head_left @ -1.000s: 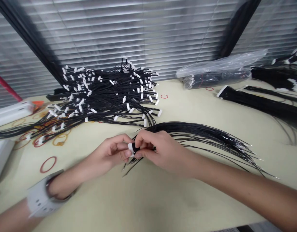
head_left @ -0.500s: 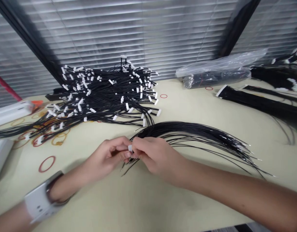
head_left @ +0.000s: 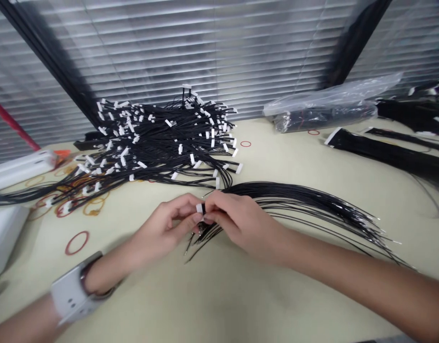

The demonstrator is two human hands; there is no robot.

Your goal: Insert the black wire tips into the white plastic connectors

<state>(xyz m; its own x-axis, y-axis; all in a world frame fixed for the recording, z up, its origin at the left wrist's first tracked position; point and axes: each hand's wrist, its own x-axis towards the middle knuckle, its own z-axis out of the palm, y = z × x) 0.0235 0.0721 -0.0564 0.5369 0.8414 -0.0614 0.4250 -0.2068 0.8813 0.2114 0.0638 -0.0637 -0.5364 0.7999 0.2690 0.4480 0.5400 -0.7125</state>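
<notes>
My left hand (head_left: 165, 224) pinches a small white connector (head_left: 199, 208) between thumb and fingertips. My right hand (head_left: 237, 219) meets it there, its fingers closed on the black wire bundle (head_left: 305, 205) just behind the connector. From that grip the thin wires fan out to the right across the table, and short stripped ends poke out below my fingers. A large tangled pile of black wires with white connectors (head_left: 158, 143) lies beyond my hands, its nearest strands a short way above them.
Loose rubber bands (head_left: 76, 243) lie on the beige table (head_left: 276, 295) at left. Bundled black wires (head_left: 387, 152) and a clear plastic bag holding more wires (head_left: 323, 112) are at right. White boxes (head_left: 21, 169) stand at the left edge, and window blinds (head_left: 205, 47) fill the back.
My hands have stayed together on the connector, turning it slightly, and its white end shows more clearly between them. The whole view has shifted a little, with the scene sliding right.
</notes>
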